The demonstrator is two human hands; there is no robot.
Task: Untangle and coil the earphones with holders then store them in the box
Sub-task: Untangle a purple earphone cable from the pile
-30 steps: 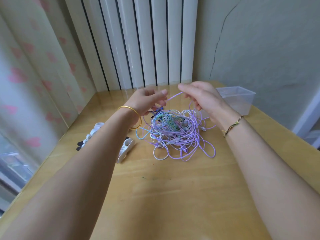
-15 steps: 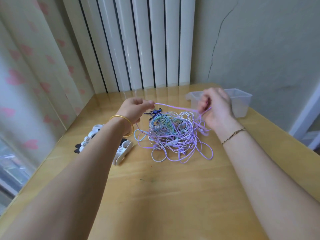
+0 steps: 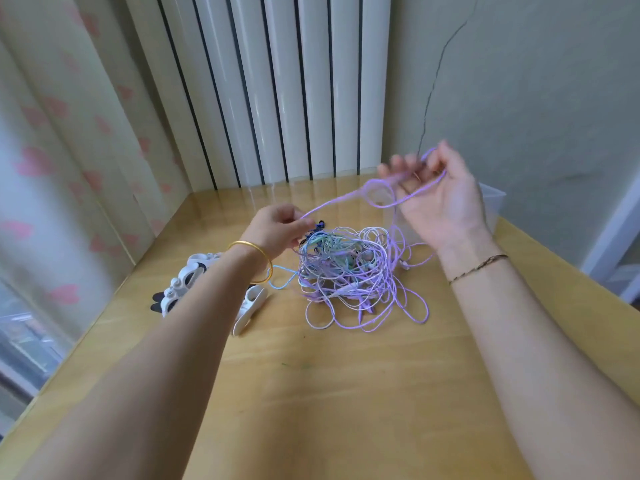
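The left hand (image 3: 277, 227) is pinching one purple cord (image 3: 341, 199) between thumb and fingertips, just above the far left edge of the tangled pile (image 3: 349, 271). The cord is running up and to the right in a slanting line to the right hand (image 3: 446, 199). That hand is raised, palm facing back, and is holding a loop of the cord hooked round its curled fingers. The pile is lying on the table (image 3: 346, 393), below and between both hands, closer to the left one. More purple cord is hanging from the right hand into the pile. The white holders (image 3: 187, 289) are lying by the left arm. The clear box (image 3: 493, 206) is sitting behind the right hand. I think the next pull needs to go up and right, away from the pile.
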